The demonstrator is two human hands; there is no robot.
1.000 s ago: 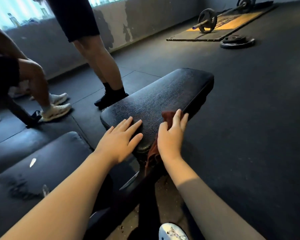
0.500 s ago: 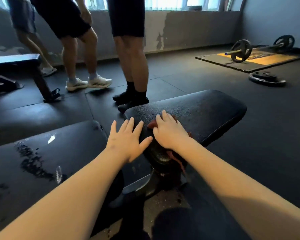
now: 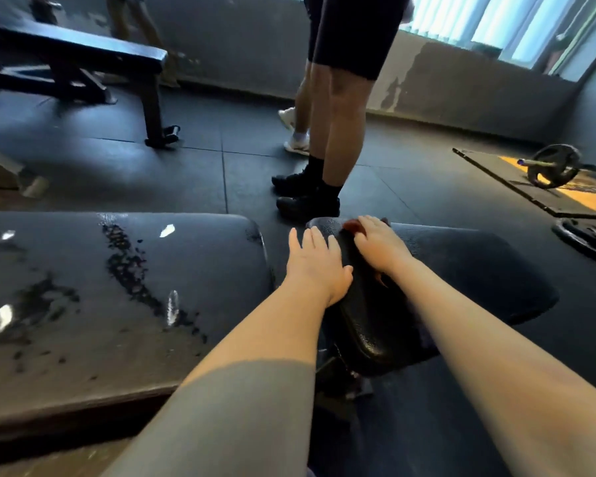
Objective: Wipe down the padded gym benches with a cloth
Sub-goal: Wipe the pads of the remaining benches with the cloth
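A wet-streaked pad (image 3: pixel 83 304) lies nearest, on the left. Beside it the left hand (image 3: pixel 315 266), grip spread flat, rests on the table (image 3: pixel 479 270) edge. The right hand (image 3: pixel 381 246), grip loosely spread, presses the red cloth (image 3: pixel 351 225) onto the table's far-left corner. A person's legs (image 3: pixel 341 125) stand beyond.

— The cloth (image 3: pixel 352 226)?
— Reddish-brown. The seat pad (image 3: pixel 461 270) is black, pebble-grained.
— And the long pad (image 3: pixel 66 339)?
— Greyish black, streaked with darker blotches. The platform (image 3: pixel 585 201) has a yellow-orange centre.
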